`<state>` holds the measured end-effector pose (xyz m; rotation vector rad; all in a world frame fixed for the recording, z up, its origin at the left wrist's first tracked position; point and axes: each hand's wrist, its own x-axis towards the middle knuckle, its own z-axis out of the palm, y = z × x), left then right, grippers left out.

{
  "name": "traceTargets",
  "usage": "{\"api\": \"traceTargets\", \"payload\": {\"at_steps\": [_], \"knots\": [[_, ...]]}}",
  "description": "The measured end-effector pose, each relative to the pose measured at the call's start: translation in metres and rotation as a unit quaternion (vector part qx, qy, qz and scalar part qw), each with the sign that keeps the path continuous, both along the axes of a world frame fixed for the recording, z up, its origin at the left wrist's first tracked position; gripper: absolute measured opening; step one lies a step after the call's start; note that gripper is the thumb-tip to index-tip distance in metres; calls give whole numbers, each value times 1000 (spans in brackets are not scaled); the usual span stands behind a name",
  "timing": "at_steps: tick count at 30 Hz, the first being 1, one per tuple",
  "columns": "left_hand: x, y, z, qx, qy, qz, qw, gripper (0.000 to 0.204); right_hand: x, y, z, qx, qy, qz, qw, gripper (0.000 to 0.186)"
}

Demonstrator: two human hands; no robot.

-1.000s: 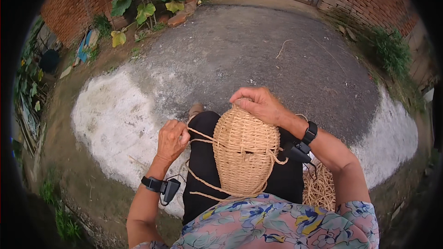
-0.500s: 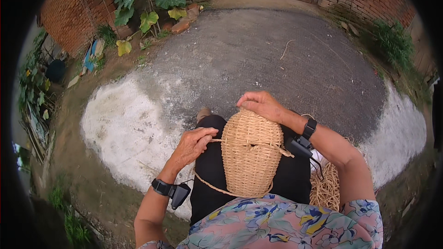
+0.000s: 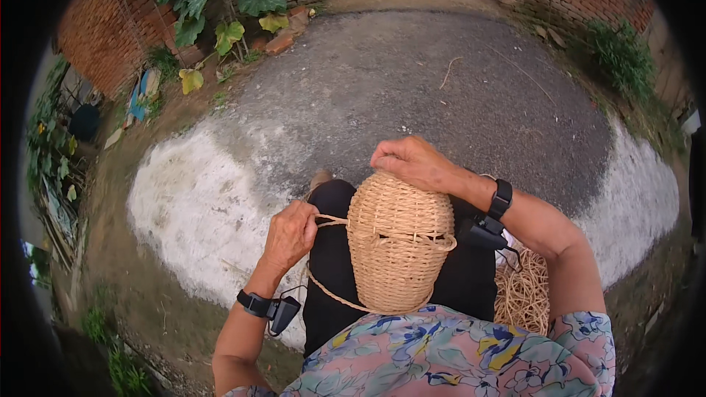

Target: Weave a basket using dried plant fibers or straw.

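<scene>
While the left hand [image 3: 292, 231] pinches a two-strand cord [image 3: 331, 219] at 9 o'clock of the woven basket [image 3: 393, 279], the right hand [image 3: 413, 162] grasps the basket's 12 o'clock end, fingers curled over; tips partly hidden, firmness can't tell. Basket lies on the dark trousers [image 3: 327, 261], between the thighs, near end against the floral shirt [image 3: 426, 360].

Progress, judged: body looks woven throughout, both halves; a dark slit [image 3: 384, 237] crosses the middle. Cord work looks part done: loop [image 3: 448, 244] sits on the 3 o'clock edge, left-hand strands run free of the weave, another cord [image 3: 329, 292] trails at 8 o'clock. Probably left: securing these ends. Inside not visible.

Edges: basket's 9 o'clock side has the cord span, with swing room beyond the left hand over the pale patch [image 3: 191, 198]. Toward 12, dark gray ground [image 3: 368, 88] gives reach past the right hand. Tighter at 3 to 4: right forearm, wrist device [image 3: 482, 234], straw pile [image 3: 522, 290]. At 6, torso blocks. Plants [image 3: 228, 33] and brick wall [image 3: 110, 37] stand well apart, 10 to 11.
</scene>
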<state>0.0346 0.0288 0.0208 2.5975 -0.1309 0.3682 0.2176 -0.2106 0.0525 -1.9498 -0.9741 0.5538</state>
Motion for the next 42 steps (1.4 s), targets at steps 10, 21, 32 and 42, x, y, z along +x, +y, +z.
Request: {"api": "traceTargets", "payload": {"at_steps": [10, 21, 32, 42], "knots": [[-67, 121, -41, -38, 81, 211, 973, 26, -8, 4, -2, -74, -48, -63, 994, 24], [-1, -80, 75, 70, -126, -114, 983, 18, -1, 26, -8, -76, -45, -32, 996, 25], [-13, -70, 96, -49, -55, -38, 997, 30, 1, 25, -16, -57, -14, -51, 997, 21], [-7, -87, 82, -56, 0, -72, 996, 16, 0, 24, -9, -53, -3, -51, 997, 21]]}}
